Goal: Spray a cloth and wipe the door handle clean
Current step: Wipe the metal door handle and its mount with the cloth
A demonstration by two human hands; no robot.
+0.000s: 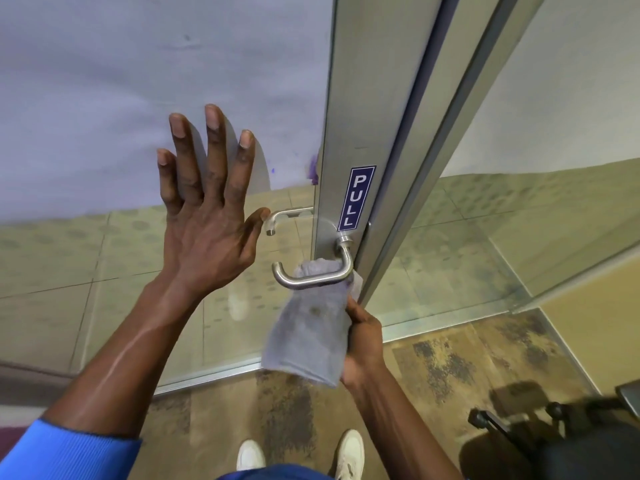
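Two hands up | right hand (363,344) fingers curled, gripping grey cloth (308,337); cloth soft, limp, light, tucked behind door handle (311,275) bar, best held bunched | left hand (204,216) fingers spread, apparently flat on glass door (138,81) | handle rigid, smooth, likely slippery; metal frame (367,116) crowds right, open room left and below

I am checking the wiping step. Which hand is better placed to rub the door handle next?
The right hand. It already grips the cloth, whose top is tucked behind the handle. The left hand is open with fingers spread by the glass, holding nothing.
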